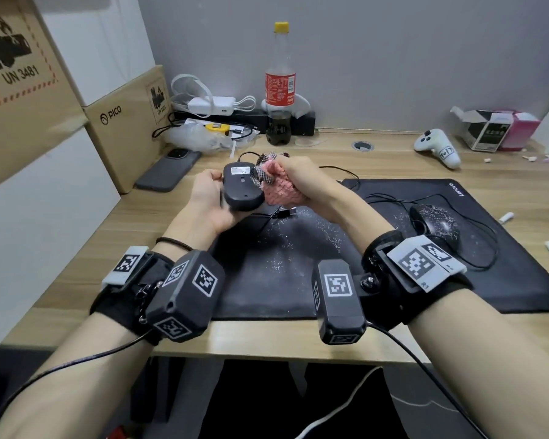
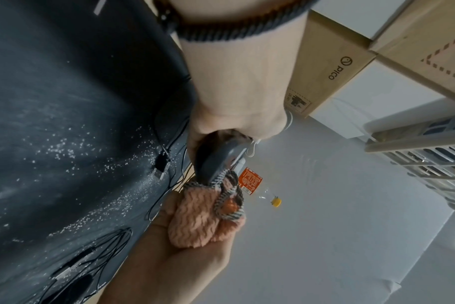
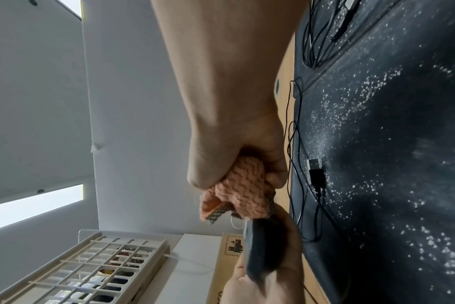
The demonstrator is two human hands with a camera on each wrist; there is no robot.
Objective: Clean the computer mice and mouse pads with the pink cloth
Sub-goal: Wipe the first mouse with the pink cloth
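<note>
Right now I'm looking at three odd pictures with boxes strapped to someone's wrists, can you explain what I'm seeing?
No machine here: a person wears cameras on the head and both wrists. The big picture looks down from the head; the other two look along each hand. The left hand holds a black computer mouse upside down above the desk, while the right hand grips a bunched pink cloth against it. Below lie two black mouse pads dusted with white specks, and a second speckled mouse.

Black wrist straps (image 1: 118,299), perhaps fabric.
</note>
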